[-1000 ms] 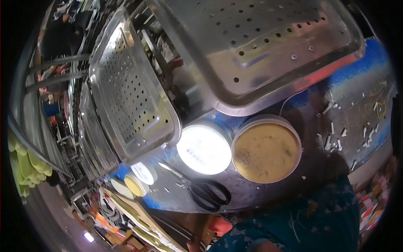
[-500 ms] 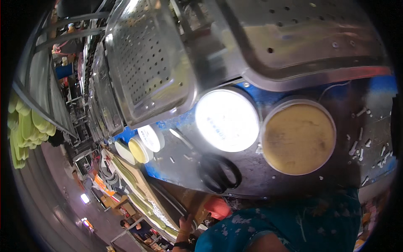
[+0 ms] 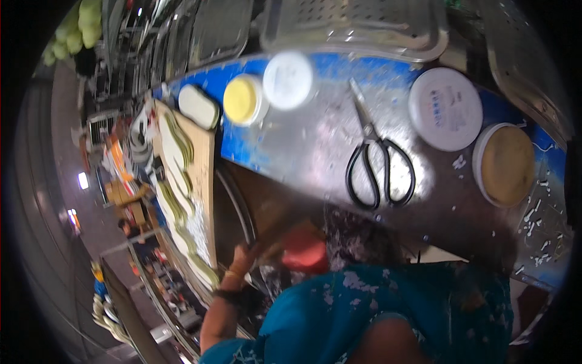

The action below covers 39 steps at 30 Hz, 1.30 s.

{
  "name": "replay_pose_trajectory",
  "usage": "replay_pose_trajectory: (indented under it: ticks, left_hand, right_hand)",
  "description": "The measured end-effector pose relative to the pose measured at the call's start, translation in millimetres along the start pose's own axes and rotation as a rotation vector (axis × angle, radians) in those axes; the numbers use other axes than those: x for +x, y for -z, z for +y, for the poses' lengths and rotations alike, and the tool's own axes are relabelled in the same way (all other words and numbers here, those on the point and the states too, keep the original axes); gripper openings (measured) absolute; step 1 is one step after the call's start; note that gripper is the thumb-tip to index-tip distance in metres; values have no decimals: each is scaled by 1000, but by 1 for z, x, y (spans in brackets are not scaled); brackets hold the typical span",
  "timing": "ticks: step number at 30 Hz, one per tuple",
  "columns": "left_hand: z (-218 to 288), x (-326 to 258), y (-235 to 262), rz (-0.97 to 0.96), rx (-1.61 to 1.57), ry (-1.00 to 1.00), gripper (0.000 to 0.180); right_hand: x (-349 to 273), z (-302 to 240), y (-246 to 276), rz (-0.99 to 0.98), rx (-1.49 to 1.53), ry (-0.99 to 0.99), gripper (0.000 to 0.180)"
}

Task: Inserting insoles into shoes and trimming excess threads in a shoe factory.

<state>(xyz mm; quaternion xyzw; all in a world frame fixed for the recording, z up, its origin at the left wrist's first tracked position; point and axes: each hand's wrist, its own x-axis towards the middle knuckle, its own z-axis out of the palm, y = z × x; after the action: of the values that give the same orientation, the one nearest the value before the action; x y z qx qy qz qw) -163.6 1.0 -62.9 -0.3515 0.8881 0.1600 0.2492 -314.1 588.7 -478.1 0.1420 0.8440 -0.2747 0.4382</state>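
Observation:
My left hand [image 3: 242, 259] is low at the left, beside my teal patterned clothing [image 3: 388, 315]. Its fingers curl around a blurred brown handle [image 3: 276, 227] that slants up to the right, and a band sits on the wrist. A red object [image 3: 305, 253] lies right next to the hand, under the counter edge. Black-handled scissors [image 3: 379, 167] rest shut on the wet metal counter [image 3: 303, 145], well above the hand. My right hand is out of view.
On the counter stand a white-lidded tub [image 3: 445, 108], a tub of yellow-brown paste [image 3: 506, 164], a small yellow tub [image 3: 242, 99], a small white lid [image 3: 288, 79] and a white oblong box [image 3: 199, 106]. A wooden board [image 3: 203, 182] holds pale green slices. Perforated metal trays [image 3: 357, 24] are behind.
The view has swung down and left: the tubs and scissors shifted to the upper right, the trays slid to the top edge, and my left arm and the board came into sight.

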Motion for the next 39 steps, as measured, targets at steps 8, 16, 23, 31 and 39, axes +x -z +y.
replay_pose_trajectory:
  ticks: [8, 16, 23, 31, 39]
  left_hand:
    - [8, -3, -4, 98, 137, -105, 31]
    - [21, -11, -9, 240, 14, -173, 28]
    - [21, -18, -17, 370, -104, -201, 32]
    - [3, -41, -30, 877, -388, -637, 33]
    - [-20, -84, -24, 8, -1355, -552, 74]
  right_hand:
    - [-89, -12, 61, -248, 285, 4, 28]
    - [-194, -52, 112, -314, 338, -73, 29]
    - [-304, -134, 136, -319, 468, 16, 33]
    - [-392, -276, 166, -356, 231, 114, 53]
    - [-401, -447, 72, -578, 502, 559, 40]
